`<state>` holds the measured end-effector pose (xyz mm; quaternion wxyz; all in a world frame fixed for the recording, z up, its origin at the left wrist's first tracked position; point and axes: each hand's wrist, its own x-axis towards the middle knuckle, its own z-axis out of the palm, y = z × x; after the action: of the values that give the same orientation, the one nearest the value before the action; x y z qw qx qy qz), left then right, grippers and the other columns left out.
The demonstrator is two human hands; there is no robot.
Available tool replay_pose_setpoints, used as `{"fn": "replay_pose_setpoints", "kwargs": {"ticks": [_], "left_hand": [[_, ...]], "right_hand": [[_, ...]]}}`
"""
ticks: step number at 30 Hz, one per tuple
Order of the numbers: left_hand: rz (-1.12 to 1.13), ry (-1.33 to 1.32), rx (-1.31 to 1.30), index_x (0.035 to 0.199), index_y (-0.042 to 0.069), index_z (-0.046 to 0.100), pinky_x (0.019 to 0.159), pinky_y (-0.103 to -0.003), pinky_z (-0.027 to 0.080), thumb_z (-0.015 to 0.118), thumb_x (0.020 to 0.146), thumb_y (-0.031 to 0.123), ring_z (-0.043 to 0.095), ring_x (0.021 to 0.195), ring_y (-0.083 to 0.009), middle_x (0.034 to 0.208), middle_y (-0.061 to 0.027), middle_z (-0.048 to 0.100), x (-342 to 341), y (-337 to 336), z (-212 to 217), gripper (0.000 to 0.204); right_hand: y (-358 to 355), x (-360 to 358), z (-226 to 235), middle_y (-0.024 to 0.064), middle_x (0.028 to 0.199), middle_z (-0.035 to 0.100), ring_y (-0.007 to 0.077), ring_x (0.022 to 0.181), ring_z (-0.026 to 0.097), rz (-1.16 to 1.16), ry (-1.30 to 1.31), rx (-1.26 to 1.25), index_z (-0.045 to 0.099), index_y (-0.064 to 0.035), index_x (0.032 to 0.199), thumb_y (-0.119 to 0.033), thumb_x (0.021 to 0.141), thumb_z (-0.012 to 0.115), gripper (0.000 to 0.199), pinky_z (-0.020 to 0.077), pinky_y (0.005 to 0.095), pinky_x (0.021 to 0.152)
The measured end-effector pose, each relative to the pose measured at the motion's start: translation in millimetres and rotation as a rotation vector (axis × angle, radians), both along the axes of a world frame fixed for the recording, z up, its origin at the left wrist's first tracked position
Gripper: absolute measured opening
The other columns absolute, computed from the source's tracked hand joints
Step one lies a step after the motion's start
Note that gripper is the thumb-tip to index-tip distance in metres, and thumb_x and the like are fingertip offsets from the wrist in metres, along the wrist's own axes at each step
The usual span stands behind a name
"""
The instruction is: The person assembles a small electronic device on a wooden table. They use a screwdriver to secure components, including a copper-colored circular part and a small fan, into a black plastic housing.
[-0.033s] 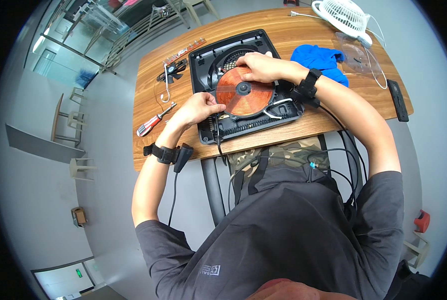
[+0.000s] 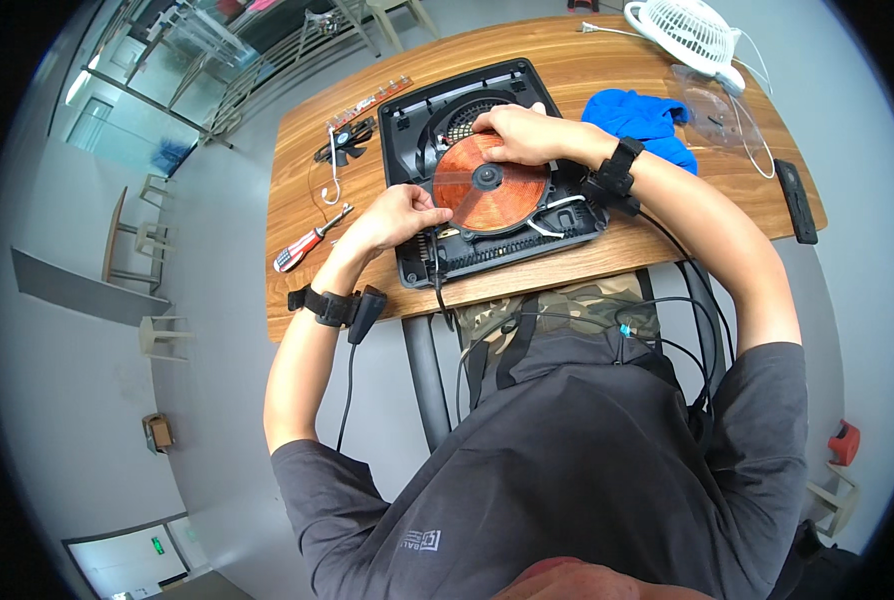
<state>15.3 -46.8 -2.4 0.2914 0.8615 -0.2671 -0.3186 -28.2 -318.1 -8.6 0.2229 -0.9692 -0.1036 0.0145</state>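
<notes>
A round copper coil [image 2: 512,200] with a dark centre sits in an open black plastic housing [image 2: 399,150], which looks like an induction cooker's base. My left hand [image 2: 399,217] pinches the coil's left edge between thumb and fingers. At the far edge, my right hand [image 2: 527,135] closes over the rim, its thumb on the copper face and the fingertips partly hidden. White leads [image 2: 547,228] run from the coil's near right side. Below my left hand, a black cord [image 2: 439,285] hangs over the front of the housing. Behind the coil shows a round vent grille [image 2: 464,122].
On the wooden table [image 2: 297,160], left of the housing, lie a screwdriver [image 2: 310,242], a small black fan [image 2: 345,145] and a narrow circuit board [image 2: 370,102]. To the right are blue cloth [image 2: 632,115], a white fan [image 2: 685,35], clear plastic [image 2: 707,110] and a black bar [image 2: 795,200].
</notes>
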Motion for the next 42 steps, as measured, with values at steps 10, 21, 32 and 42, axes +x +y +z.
{"fn": "replay_pose_setpoints", "kwargs": {"ticks": [10,21,32,42], "left_hand": [[-0.003,0.029,0.018,0.094,0.003,0.067,0.064,-0.023,0.044,0.083,0.086,0.035,0.053,0.071,-0.0064,0.08,0.0031,0.061,3.1,-5.0,1.8,0.037],[0.033,0.065,0.055,0.093,0.005,0.064,0.052,-0.021,0.036,0.081,0.088,0.033,0.048,0.062,-0.0031,0.076,0.0056,0.059,-2.6,-5.8,9.8,0.033],[0.031,0.092,0.047,0.085,0.005,0.06,0.045,-0.022,0.035,0.081,0.089,0.033,0.046,0.052,-0.0046,0.069,0.0051,0.055,-1.0,-4.2,10.0,0.036],[0.016,0.117,0.078,0.083,0.005,0.059,0.045,-0.022,0.041,0.08,0.09,0.036,0.05,0.052,-0.0059,0.067,0.0039,0.056,-2.5,-2.2,15.5,0.037]], "right_hand": [[-19.3,5.3,-3.9,0.0185,0.129,0.066,0.0325,0.122,0.062,0.079,0.034,0.117,0.06,-0.0017,0.134,-0.027,0.094,0.068,0.049,0.0463,0.0457,0.103],[-82.4,3.5,24.3,0.011,0.093,0.073,0.0239,0.085,0.069,0.047,0.006,0.082,0.071,-0.0039,0.103,-0.012,0.091,0.065,0.015,0.0545,0.0376,0.078],[-80.3,-14.0,18.3,0.0115,0.105,0.06,0.0295,0.103,0.06,0.227,-0.042,0.059,0.071,-0.0075,0.107,-0.009,0.086,0.074,0.021,0.05,0.0396,0.089],[-75.1,-2.2,5.8,0.0128,0.105,0.061,0.0306,0.106,0.059,0.271,-0.041,0.018,0.074,-0.0051,0.111,-0.009,0.087,0.074,0.025,0.0486,0.0388,0.094]]}}
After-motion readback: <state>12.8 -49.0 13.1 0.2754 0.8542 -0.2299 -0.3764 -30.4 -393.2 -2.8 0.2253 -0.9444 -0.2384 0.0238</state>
